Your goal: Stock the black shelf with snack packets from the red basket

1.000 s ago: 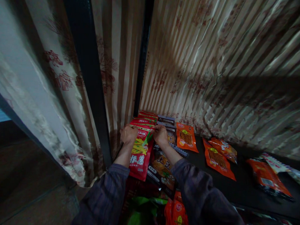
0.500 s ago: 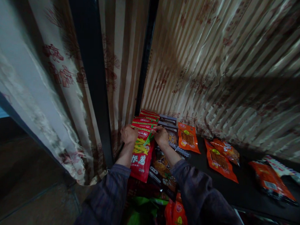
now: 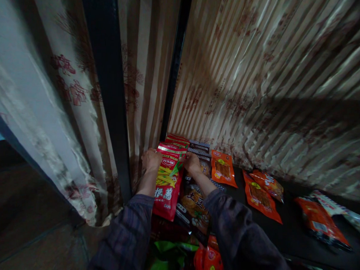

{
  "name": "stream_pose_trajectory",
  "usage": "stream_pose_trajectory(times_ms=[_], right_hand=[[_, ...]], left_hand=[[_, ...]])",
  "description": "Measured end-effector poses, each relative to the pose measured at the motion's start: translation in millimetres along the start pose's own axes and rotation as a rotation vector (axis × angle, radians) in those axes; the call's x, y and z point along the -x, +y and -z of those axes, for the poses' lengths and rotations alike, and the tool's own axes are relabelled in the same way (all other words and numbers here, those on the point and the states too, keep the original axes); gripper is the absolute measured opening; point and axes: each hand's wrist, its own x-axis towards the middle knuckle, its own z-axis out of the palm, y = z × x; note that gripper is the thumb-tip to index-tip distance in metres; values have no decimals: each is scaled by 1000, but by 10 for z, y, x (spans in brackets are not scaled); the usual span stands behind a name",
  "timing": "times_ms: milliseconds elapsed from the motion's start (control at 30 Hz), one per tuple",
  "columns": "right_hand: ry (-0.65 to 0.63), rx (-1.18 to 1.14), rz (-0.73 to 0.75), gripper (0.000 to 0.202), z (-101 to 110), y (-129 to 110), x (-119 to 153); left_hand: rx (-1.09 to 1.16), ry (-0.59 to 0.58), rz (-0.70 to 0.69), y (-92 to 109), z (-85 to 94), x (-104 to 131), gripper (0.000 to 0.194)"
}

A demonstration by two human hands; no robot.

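Pinching red packet (image 3: 166,190) by its upper side edges with left hand (image 3: 151,159) and right hand (image 3: 192,163), holding it face up at left end of black shelf (image 3: 289,221), just beside dark packet (image 3: 195,203); pointing logo end away toward curtain (image 3: 240,89), running long axis near-to-far, leaning slightly right at far end

Red snack packets (image 3: 167,182) overlap in a row, fronts showing.

Dimly lit | pleated printed curtain (image 3: 239,70) | 2 dark posts (image 3: 109,94) | tiled floor (image 3: 39,250) | black shelf (image 3: 295,235)
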Motion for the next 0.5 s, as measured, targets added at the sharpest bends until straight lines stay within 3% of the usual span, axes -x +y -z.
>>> stream_pose_trajectory(times_ms=[167,500], right_hand=[[-68,35,34,21,94,-97,54],[-3,128,-22,21,12,-61,-37]], left_hand=[[14,-35,56,54,10,-2,33],[28,-70,34,25,-46,-89,36]])
